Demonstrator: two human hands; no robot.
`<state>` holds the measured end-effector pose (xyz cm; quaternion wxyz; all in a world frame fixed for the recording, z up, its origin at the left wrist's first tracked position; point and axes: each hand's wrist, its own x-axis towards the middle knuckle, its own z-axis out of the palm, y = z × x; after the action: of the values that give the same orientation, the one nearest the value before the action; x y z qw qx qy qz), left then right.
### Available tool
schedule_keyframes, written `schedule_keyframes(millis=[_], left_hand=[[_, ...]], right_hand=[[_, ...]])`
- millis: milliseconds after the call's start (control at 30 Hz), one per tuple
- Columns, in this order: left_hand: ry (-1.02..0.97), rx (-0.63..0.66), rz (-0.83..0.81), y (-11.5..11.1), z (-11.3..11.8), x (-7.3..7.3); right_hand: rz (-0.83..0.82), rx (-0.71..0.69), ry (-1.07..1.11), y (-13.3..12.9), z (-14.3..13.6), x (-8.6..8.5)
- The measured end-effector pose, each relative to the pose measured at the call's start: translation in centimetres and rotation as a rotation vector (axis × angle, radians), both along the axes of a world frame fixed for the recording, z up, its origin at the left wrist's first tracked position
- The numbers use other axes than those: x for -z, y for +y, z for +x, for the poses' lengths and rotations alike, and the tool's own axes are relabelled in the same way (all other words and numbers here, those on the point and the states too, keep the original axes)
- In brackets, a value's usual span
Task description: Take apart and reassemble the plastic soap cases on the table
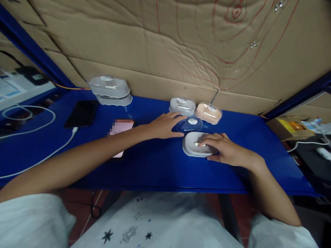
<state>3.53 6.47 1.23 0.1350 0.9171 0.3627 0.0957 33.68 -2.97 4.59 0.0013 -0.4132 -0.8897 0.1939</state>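
Bends the fingers of the right hand down into an open gray container on a blue table, at a small whitish piece inside; cannot tell whether gripping either. Spreads the left hand open, fingers apart, beside a clear lid just behind that container. Takes in, just beyond, a lidded gray container and a lidded peach container, set side by side. Includes, farther left, a phone with a pink screen, partly hidden by the left forearm, a dark phone meeting a white cable, and stacked gray containers. Ends against brown cardboard with red lines.
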Motion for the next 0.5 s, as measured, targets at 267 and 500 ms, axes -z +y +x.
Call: schedule_keyframes(millis=[267,500], left_hand=[[-0.447,-0.204,-0.196,0.1,-0.5,-0.1],[-0.553,-0.063,-0.304,-3.8,-2.0,-0.6]], right_hand=[[0.119,-0.137,0.186,-0.1,-2.5,0.6],[0.400,0.046,0.285,0.3,-1.8,0.6]])
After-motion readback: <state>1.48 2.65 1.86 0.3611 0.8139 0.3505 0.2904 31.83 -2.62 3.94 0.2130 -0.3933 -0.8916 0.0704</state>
